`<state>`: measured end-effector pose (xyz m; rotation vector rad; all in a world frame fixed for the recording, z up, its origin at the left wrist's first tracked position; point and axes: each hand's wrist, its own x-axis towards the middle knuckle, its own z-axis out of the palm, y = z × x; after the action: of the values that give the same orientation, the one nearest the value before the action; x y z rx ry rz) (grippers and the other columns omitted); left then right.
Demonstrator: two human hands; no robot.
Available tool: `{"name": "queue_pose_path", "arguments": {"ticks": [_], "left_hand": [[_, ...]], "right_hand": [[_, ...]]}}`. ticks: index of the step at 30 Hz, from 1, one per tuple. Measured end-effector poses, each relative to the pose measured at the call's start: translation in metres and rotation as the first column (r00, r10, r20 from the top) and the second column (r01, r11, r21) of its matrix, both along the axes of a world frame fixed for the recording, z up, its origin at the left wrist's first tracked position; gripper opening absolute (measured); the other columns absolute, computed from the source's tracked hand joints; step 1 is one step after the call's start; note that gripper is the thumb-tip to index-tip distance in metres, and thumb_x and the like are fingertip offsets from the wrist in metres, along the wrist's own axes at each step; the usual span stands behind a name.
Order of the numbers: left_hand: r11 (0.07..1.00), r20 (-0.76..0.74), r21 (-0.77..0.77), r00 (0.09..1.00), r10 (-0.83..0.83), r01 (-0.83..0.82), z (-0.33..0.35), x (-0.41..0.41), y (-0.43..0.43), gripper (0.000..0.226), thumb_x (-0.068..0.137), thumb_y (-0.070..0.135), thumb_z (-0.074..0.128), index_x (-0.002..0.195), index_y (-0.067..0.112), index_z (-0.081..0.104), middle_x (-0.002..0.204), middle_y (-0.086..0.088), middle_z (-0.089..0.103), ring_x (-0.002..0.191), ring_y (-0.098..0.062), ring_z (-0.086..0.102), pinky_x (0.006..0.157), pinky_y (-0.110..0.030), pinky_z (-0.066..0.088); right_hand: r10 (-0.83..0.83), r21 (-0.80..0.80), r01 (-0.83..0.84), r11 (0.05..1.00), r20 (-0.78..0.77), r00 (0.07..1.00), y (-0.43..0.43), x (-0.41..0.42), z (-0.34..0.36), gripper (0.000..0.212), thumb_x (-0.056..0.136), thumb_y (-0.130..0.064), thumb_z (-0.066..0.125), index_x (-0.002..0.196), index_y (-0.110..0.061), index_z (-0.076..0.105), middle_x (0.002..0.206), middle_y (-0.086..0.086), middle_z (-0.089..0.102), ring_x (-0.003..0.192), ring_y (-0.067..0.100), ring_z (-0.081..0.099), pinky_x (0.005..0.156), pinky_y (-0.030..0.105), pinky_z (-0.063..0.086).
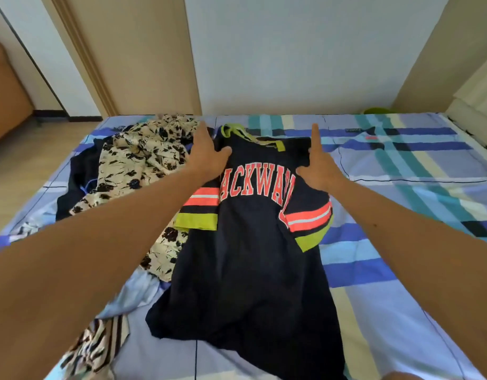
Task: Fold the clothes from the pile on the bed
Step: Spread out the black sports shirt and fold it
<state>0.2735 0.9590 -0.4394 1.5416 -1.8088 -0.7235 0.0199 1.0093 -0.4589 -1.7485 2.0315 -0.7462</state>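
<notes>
A navy T-shirt (245,259) with pink lettering, pink-striped sleeves and lime cuffs lies face up on the bed, its lime collar at the far end. My left hand (208,152) rests flat on the shirt's left shoulder, fingers straight. On the right shoulder my right hand (317,163) lies flat with fingers extended. The pile of clothes (138,163), topped by a cream garment with dark flowers, sits just left of the shirt and partly under its left sleeve.
The bed carries a blue, teal and cream plaid sheet (401,215). A striped garment (97,346) lies at the near left edge. A wall stands beyond the bed; a green tub (376,110) shows behind the far edge. The floor lies to the left.
</notes>
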Motion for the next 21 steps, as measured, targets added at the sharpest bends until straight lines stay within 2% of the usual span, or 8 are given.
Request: {"name": "queue_pose_path", "arguments": {"ticks": [3,7,9,11,14,17,19,21], "left_hand": [[0.97,0.305,0.049,0.921,-0.243,0.24,-0.074,0.024,0.042,0.066,0.093,0.022,0.063,0.151,0.007,0.034,0.152,-0.015,0.04,0.142,-0.032,0.034,0.115,-0.036,0.025],[0.84,0.629,0.24,0.581,-0.517,0.487,-0.171,0.057,0.122,0.053,0.09,0.044,0.062,0.135,0.02,0.047,0.135,-0.003,0.044,0.128,-0.025,0.039,0.102,-0.04,0.041],[0.791,0.666,0.233,0.501,-0.554,0.565,-0.198,0.065,0.161,0.045,0.085,0.057,0.06,0.115,0.025,0.049,0.116,0.005,0.045,0.108,-0.019,0.044,0.088,-0.036,0.043],[0.776,0.64,0.206,0.517,-0.568,0.596,-0.212,0.07,0.191,0.044,0.082,0.067,0.054,0.1,0.028,0.045,0.099,0.01,0.042,0.09,-0.013,0.042,0.079,-0.031,0.04],[0.721,0.634,0.175,0.483,-0.604,0.671,-0.227,0.078,0.221,0.04,0.084,0.065,0.052,0.091,0.027,0.043,0.088,0.01,0.043,0.077,-0.012,0.043,0.072,-0.027,0.037],[0.634,0.672,0.257,0.337,-0.66,0.729,-0.239,0.082,0.234,0.029,0.089,0.048,0.054,0.103,0.023,0.051,0.096,0.003,0.055,0.087,-0.018,0.056,0.077,-0.03,0.04],[0.659,0.71,0.327,0.284,-0.645,0.678,-0.242,0.084,0.234,0.039,0.09,0.043,0.054,0.122,0.021,0.049,0.115,0.001,0.053,0.104,-0.021,0.054,0.089,-0.032,0.04],[0.721,0.764,0.299,0.296,-0.574,0.625,-0.243,0.087,0.23,0.053,0.086,0.043,0.059,0.132,0.021,0.044,0.125,-0.001,0.048,0.112,-0.023,0.049,0.094,-0.035,0.039]], "right_hand": [[0.052,0.178,-0.067,0.982,0.086,0.995,0.034,0.011,-0.057,0.098,0.089,-0.012,0.068,0.159,-0.023,0.0,0.147,0.022,0.045,0.128,0.039,0.051,0.105,0.047,0.044],[0.257,0.356,-0.246,0.902,0.019,0.966,0.129,0.057,-0.144,0.077,0.086,-0.035,0.072,0.151,-0.02,0.033,0.148,0.007,0.039,0.135,0.025,0.043,0.109,0.039,0.038],[0.344,0.361,-0.297,0.884,-0.073,0.936,0.175,0.079,-0.176,0.073,0.079,-0.054,0.071,0.139,-0.025,0.044,0.136,-0.002,0.041,0.124,0.019,0.047,0.102,0.037,0.042],[0.402,0.342,-0.327,0.881,-0.174,0.899,0.211,0.095,-0.194,0.07,0.069,-0.068,0.068,0.123,-0.028,0.049,0.12,-0.007,0.04,0.109,0.015,0.045,0.095,0.034,0.041],[0.445,0.389,-0.319,0.864,-0.294,0.846,0.24,0.102,-0.213,0.064,0.06,-0.071,0.065,0.103,-0.029,0.046,0.104,-0.008,0.038,0.094,0.016,0.041,0.085,0.033,0.039],[0.503,0.448,-0.328,0.832,-0.358,0.786,0.248,0.097,-0.223,0.061,0.06,-0.065,0.068,0.102,-0.028,0.044,0.101,-0.007,0.04,0.091,0.018,0.043,0.079,0.034,0.036],[0.546,0.455,-0.362,0.814,-0.383,0.746,0.247,0.096,-0.225,0.057,0.066,-0.054,0.071,0.109,-0.026,0.046,0.105,-0.004,0.044,0.096,0.02,0.046,0.078,0.035,0.033],[0.552,0.451,-0.369,0.813,-0.393,0.736,0.242,0.095,-0.224,0.049,0.076,-0.036,0.072,0.116,-0.022,0.048,0.11,-0.001,0.047,0.1,0.023,0.049,0.078,0.036,0.034]]}}
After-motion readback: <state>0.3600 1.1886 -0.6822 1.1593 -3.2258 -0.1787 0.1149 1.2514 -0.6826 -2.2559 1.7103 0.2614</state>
